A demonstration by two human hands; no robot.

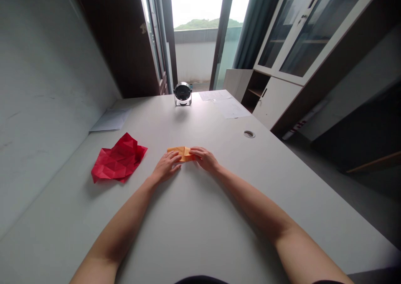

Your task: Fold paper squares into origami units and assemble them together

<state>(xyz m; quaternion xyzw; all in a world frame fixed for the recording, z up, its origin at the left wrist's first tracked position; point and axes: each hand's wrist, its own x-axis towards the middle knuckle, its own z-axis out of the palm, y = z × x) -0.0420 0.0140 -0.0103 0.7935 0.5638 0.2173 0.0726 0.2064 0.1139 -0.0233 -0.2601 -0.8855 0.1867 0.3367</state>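
A small piece of folded orange paper [181, 151] lies on the white table in front of me, with creases showing on its top. My left hand [167, 166] grips it from the left, fingers over its front part and the thumb low by the near edge. At the right end, my right hand [205, 158] holds the paper with its fingers on top; the thumb is mostly hidden. To the left, apart from both hands, rests a sheet of red paper [119, 161] full of crossing creases and slightly raised off the table.
The white table [194, 225] meets a wall on the left. Toward the back stand a round black device in a silver stand [182, 93], a stack of papers [111, 120] and loose white sheets [232, 107]. A cable hole [249, 134] is at the right; cabinets [282, 92] stand beyond.
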